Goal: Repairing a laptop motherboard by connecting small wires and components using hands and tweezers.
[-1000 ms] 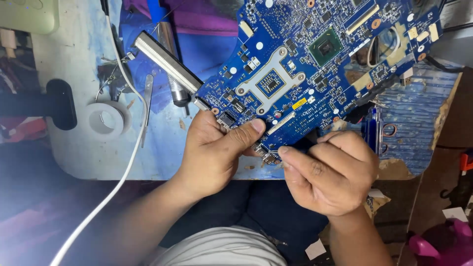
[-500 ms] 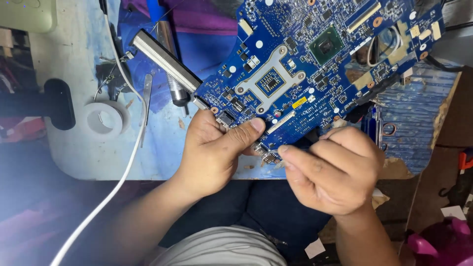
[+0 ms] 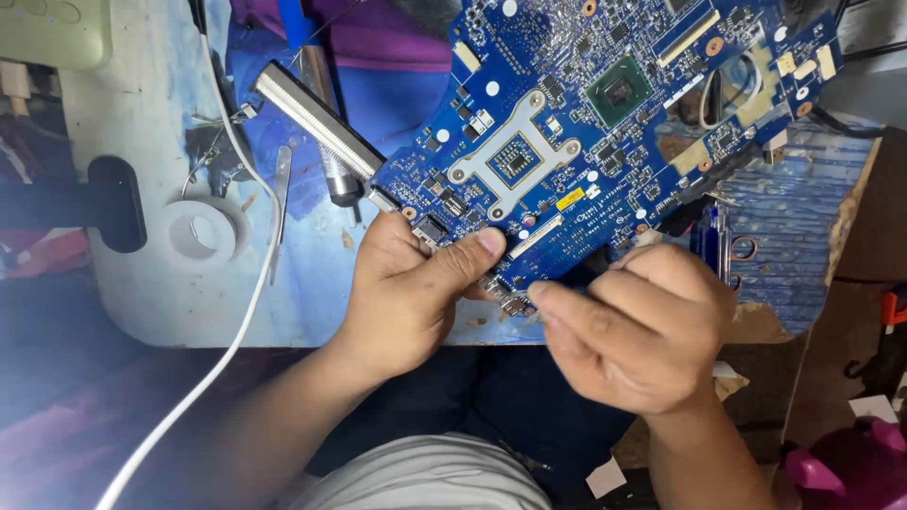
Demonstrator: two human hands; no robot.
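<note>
The blue laptop motherboard (image 3: 605, 123) lay tilted across the far side of a worn, pale blue workbench (image 3: 142, 293), its near edge reaching over the bench's front lip toward the person. The left hand (image 3: 406, 293) gripped that near edge, thumb pressed flat on the board's top face beside a small connector. The right hand (image 3: 642, 331) was curled at the same edge just beside it, fingertips pinched together at a small metal part; what they held was too blurred to tell.

A finned silver heatsink bar (image 3: 316, 118) lay slanted at the board's left corner. Further left sat a roll of white tape (image 3: 200, 229), metal tweezers (image 3: 281, 203) and a white cable (image 3: 227, 349) trailing off the bench. A purple cloth (image 3: 368, 38) lay at the back. A frayed brown surface (image 3: 850, 246) bordered the bench on the right.
</note>
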